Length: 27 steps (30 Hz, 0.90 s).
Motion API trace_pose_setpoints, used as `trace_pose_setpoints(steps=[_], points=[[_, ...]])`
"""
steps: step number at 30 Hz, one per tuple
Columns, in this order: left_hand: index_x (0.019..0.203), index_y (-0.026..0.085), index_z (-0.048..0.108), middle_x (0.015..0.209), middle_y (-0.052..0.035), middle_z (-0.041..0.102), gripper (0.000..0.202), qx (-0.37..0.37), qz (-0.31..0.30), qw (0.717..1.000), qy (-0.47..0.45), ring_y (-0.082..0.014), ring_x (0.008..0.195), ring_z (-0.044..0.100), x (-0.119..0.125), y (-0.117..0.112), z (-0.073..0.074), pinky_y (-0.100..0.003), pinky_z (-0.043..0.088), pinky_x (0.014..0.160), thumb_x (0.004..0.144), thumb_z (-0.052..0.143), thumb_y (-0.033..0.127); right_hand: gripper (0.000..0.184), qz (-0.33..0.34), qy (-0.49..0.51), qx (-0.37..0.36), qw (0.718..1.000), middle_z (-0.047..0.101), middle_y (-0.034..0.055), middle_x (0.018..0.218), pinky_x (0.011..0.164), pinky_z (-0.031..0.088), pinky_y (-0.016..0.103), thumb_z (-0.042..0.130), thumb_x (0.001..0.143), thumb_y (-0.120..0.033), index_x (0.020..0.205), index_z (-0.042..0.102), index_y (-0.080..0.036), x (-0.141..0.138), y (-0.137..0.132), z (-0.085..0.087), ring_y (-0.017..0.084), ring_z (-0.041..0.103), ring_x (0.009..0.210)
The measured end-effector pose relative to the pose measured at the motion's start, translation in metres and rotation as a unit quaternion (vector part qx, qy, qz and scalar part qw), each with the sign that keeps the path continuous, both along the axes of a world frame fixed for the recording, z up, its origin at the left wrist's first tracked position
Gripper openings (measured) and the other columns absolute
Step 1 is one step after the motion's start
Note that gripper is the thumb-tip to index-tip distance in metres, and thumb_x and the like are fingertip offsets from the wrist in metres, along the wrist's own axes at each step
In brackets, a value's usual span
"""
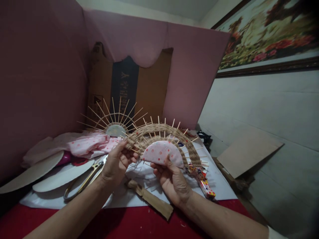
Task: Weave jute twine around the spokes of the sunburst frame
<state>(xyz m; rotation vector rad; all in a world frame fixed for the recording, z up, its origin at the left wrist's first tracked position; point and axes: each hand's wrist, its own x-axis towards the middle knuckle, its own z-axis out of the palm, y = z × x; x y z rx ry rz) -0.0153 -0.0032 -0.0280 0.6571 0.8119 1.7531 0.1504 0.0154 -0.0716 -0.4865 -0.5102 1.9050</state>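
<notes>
A half-round woven piece (159, 128) of twisted cord on thin wooden sticks is held up between my hands. Its flat half-disc centre (163, 152) is covered in pale pink cloth with red flower spots. My left hand (121, 161) pinches the left end of the outer woven band. With thumb in front and fingers behind, my right hand (174, 181) grips the lower edge of the cloth-covered centre. Behind stands a second half-round frame (116, 129), its sticks fanned out around a pale centre.
Gold-handled scissors (84, 182) and white card half-discs (62, 176) lie at the left, near spotted pink cloth (89, 144). A brown cardboard strip (152, 200) and a colourful patterned object (205, 186) sit at the front. Pink panels (194, 76) rise behind.
</notes>
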Motion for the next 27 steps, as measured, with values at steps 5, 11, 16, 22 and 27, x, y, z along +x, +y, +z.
trace_pose_setpoints(steps=[5,11,16,22,27], points=[[0.084,0.014,0.058,0.082,-0.0081,0.065,0.035,-0.007,-0.011,1.000,0.015,-0.0170,0.058,0.063,0.000,-0.006,0.006,-0.022,0.044,0.042,0.075,0.062,0.047,0.032,-0.015,-0.001,-0.003,1.000,0.072,0.0066,0.075,0.056,0.054,0.021,0.083,0.059,-0.028,0.082,0.067,-0.013,0.003,0.003,0.010,0.016,0.069,0.066],[0.086,0.014,0.059,0.085,-0.0050,0.064,0.026,-0.002,0.098,0.995,0.026,-0.0103,0.047,0.057,-0.011,-0.002,0.007,-0.017,0.032,0.033,0.074,0.059,0.037,0.036,-0.035,0.004,-0.002,0.999,0.073,0.0070,0.076,0.058,0.055,0.020,0.086,0.054,-0.025,0.081,0.068,-0.012,0.012,0.008,0.021,0.016,0.069,0.067],[0.067,0.015,0.053,0.059,0.0017,0.058,0.008,0.017,0.090,0.995,0.034,-0.0091,0.047,0.052,-0.018,0.002,0.003,-0.018,0.039,0.040,0.062,0.059,0.013,0.037,-0.045,0.016,-0.002,0.999,0.073,0.0069,0.080,0.056,0.055,0.021,0.086,0.054,-0.025,0.084,0.068,-0.015,0.019,0.011,0.027,0.016,0.069,0.066],[0.064,0.017,0.050,0.053,0.0005,0.055,0.008,0.014,0.020,0.999,0.042,-0.0106,0.044,0.048,-0.017,0.003,0.006,-0.020,0.037,0.038,0.070,0.054,0.021,0.035,-0.035,0.013,-0.007,0.999,0.073,0.0068,0.078,0.056,0.055,0.021,0.086,0.053,-0.025,0.081,0.067,-0.015,0.022,0.010,0.026,0.017,0.069,0.067],[0.057,0.019,0.041,0.042,0.0057,0.040,0.019,0.011,-0.021,0.998,0.056,-0.0081,0.035,0.033,-0.016,0.003,0.006,-0.019,0.027,0.032,0.075,0.047,0.022,0.034,-0.027,0.013,-0.003,1.000,0.073,0.0057,0.078,0.055,0.055,0.021,0.085,0.056,-0.026,0.083,0.067,-0.016,0.023,0.010,0.025,0.017,0.069,0.065]])
